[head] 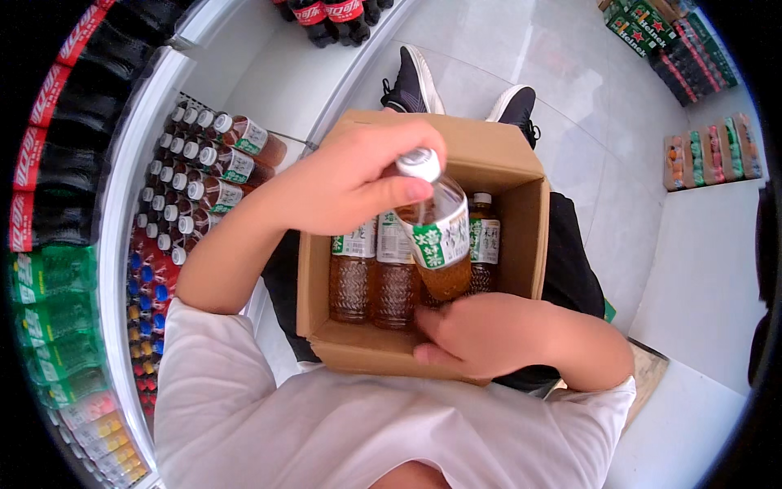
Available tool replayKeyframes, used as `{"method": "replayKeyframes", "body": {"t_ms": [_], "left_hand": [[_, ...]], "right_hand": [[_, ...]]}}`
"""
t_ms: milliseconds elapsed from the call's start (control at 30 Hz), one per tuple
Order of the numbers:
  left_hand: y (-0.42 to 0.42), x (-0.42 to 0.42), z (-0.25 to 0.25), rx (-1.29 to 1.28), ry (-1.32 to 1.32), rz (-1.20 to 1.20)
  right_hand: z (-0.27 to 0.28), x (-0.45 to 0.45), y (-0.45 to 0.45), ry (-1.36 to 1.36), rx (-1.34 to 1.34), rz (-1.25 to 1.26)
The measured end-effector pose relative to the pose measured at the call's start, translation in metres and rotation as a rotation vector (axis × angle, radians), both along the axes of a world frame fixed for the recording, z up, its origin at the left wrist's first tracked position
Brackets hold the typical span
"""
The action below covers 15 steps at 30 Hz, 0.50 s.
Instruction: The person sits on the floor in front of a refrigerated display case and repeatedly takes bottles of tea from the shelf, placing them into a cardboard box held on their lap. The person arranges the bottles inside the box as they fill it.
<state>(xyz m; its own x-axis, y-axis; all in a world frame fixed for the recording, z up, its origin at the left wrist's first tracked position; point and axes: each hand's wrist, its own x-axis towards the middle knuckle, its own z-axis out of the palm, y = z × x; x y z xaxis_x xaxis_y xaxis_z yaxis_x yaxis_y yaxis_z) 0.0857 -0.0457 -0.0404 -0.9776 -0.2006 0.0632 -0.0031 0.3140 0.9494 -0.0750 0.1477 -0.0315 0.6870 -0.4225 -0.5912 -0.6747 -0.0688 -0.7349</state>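
Note:
My left hand [366, 174] grips a tea bottle [441, 235] by its white cap and neck. The bottle has a green and white label and leans in the open top of a cardboard box [423, 365]. Close by its base is my right hand [489, 333], with thumb and forefinger apart over the box's near side; its other fingers are hidden, and contact with the bottle is unclear. Inside the box stand two similar bottles on the left, a bottle [352, 287] and a bottle [394, 293], plus a darker bottle [484, 244] at the right. The box sits between my legs.
To my left, a cooler shelf carries rows of tea bottles [229, 162] and blue-capped bottles [145, 287]. A white door frame [116, 244] borders it, beside stacked cola [61, 122] and green bottles [58, 324]. Beer cartons [638, 27] and drink packs [712, 153] are at right.

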Motion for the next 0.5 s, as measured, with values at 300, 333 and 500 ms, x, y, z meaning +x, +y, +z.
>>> {"method": "replayKeyframes", "body": {"t_ms": [300, 333, 500], "left_hand": [[-0.002, -0.025, -0.016, -0.226, -0.105, -0.137], [0.001, -0.025, -0.018, -0.324, -0.091, -0.106], [0.027, -0.013, -0.008, -0.530, -0.243, -0.057]], "right_hand": [[0.001, -0.043, -0.003, -0.035, -0.586, -0.739], [0.001, -0.043, -0.004, -0.039, -0.552, -0.747], [-0.002, -0.051, -0.013, -0.278, -0.208, -0.740]]}}
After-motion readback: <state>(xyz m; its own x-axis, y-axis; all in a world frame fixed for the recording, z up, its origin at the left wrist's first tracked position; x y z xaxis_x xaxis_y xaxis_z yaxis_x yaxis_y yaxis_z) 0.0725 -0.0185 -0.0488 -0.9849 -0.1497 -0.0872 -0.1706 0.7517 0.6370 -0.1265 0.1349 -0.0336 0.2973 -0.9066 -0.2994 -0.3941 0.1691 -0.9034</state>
